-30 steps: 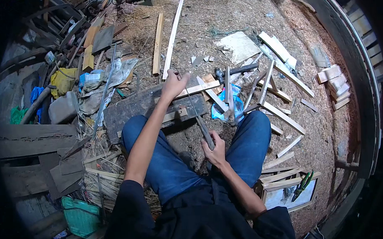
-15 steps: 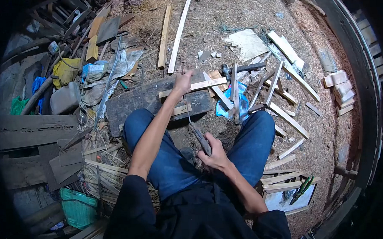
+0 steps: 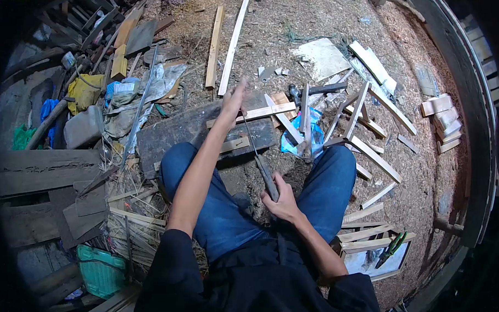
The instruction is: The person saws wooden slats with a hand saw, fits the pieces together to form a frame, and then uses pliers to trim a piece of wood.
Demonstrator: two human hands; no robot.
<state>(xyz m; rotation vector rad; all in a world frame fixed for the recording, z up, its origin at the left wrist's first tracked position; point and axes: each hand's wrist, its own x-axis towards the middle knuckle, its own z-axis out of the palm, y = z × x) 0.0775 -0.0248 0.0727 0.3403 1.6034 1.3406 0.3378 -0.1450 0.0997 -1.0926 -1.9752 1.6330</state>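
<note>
My right hand (image 3: 282,200) is closed around the long dark handle of a narrow-bladed knife (image 3: 267,176). The thin blade slants up and left, its far end close by my left hand (image 3: 235,104). That left hand has its fingers stretched out, slightly blurred, over a pale wood strip (image 3: 270,110). The strip lies across a dark, worn wooden board (image 3: 172,138) in front of my knees. A shorter wood piece (image 3: 235,145) rests lower on the same board, partly covered by my left forearm.
A hammer (image 3: 294,93) and a blue plastic bag (image 3: 316,133) lie right of the board. Beyond them stands a joined wooden frame (image 3: 363,111). Green-handled cutters (image 3: 394,246) rest on another frame at lower right. Two long strips (image 3: 215,50) lie ahead; scrap fills the left.
My left hand's fingers have straightened and lifted slightly. The knife has turned a little more upright, and my right hand has shifted slightly right.
</note>
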